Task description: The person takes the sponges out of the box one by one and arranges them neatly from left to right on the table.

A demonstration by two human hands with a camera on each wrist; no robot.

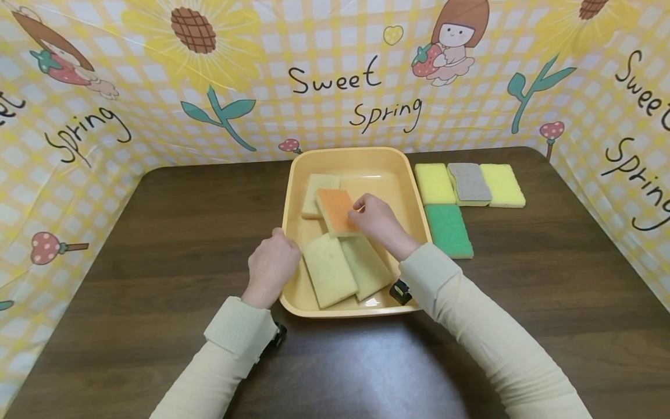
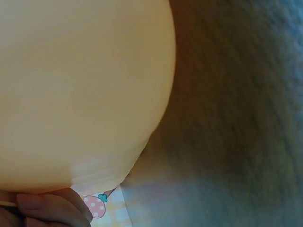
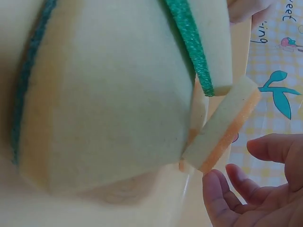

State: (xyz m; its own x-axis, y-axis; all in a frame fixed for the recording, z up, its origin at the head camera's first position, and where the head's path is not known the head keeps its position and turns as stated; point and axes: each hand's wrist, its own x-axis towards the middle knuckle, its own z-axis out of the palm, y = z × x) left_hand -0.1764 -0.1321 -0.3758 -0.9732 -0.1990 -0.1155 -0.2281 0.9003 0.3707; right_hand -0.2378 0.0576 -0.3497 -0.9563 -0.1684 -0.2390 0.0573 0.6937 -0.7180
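Note:
My left hand grips the left rim of a yellow plastic basin; its curled fingers show at the rim in the left wrist view. Inside the basin, an orange-faced sponge lies tilted over other sponges. My right hand is at its right edge. In the right wrist view, a fingertip meets the corner of that sponge, while the thumb stands apart from it. Below lie two pale sponges, one on the left and one on the right. Another pale sponge is partly covered behind.
Right of the basin, a yellow sponge, a grey-topped sponge and another yellow sponge lie in a row. A green-topped sponge lies in front of them. Patterned cloth borders the dark wooden table.

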